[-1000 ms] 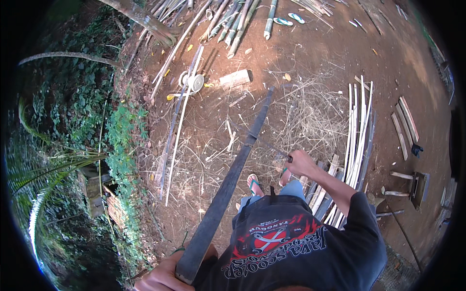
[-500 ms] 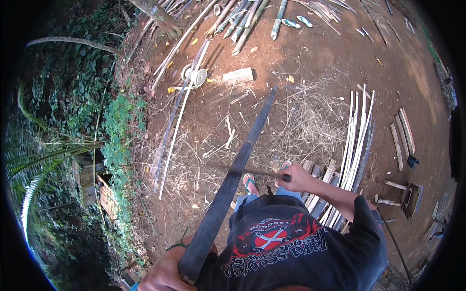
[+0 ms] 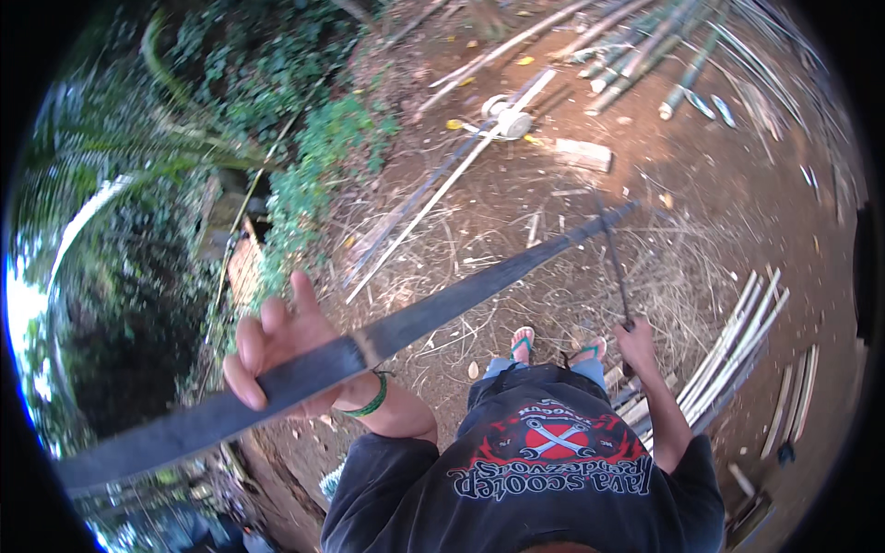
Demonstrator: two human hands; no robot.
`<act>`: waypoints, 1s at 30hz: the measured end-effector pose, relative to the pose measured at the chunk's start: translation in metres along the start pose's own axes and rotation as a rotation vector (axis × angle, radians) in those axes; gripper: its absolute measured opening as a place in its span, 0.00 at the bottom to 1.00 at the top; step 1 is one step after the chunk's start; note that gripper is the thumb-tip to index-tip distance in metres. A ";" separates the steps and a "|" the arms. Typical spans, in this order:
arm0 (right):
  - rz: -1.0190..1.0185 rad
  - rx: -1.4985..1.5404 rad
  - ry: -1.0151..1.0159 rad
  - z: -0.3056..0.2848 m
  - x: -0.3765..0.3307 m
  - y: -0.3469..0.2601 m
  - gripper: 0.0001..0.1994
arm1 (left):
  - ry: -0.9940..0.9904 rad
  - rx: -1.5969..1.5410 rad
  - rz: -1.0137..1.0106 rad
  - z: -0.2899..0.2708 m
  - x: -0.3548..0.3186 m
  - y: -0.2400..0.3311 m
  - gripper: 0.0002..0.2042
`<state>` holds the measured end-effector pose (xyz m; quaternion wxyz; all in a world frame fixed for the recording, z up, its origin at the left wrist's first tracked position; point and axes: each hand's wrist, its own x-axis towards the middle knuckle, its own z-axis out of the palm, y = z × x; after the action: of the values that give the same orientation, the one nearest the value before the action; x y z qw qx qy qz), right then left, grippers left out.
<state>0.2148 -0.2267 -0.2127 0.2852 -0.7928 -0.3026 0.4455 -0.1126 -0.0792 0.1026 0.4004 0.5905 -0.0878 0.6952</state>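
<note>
A long, dark split bamboo strip [image 3: 479, 293] runs slantwise in front of me, from the lower left to a thin end at the upper right. My left hand [image 3: 293, 336] bears it near a pale joint, with the strip across the palm and the fingers loosely bent around it. A green band circles that wrist. In my right hand [image 3: 636, 345] is the handle of a long-bladed knife [image 3: 615, 263]. The blade points away from me and crosses the strip close to its far end; whether the two touch I cannot tell.
Pale shavings [image 3: 659, 263] litter the dirt beyond my feet. Pale split strips [image 3: 728, 346] lie at the right. A white spool-like object [image 3: 510, 122] has long slats beside it. Bamboo poles [image 3: 645, 60] are piled at the far right, and green plants [image 3: 336, 138] grow at the left.
The bamboo strip has swung to a flatter slant, and my left hand now holds it further along rather than at its near end. The knife has moved out toward the strip's far end. My view has turned.
</note>
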 end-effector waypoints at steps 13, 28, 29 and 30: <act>-0.448 -0.172 -0.181 0.082 -0.087 -0.100 0.11 | 0.695 0.038 -0.056 -0.097 -0.042 0.143 0.23; -0.661 -0.045 -0.278 0.094 -0.233 -0.211 0.08 | -0.045 -0.384 -0.050 -0.065 -0.004 0.115 0.23; -0.701 -0.004 -0.260 0.093 -0.241 -0.212 0.08 | -0.078 -0.446 -0.051 -0.058 -0.004 0.106 0.22; -0.742 0.035 -0.240 0.095 -0.246 -0.211 0.08 | -0.110 -0.510 -0.052 -0.051 -0.005 0.095 0.22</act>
<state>-0.0192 -0.2519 0.0294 0.4030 -0.5669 -0.5924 0.4065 -0.2135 -0.1144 0.1172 0.5486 0.5095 -0.2667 0.6069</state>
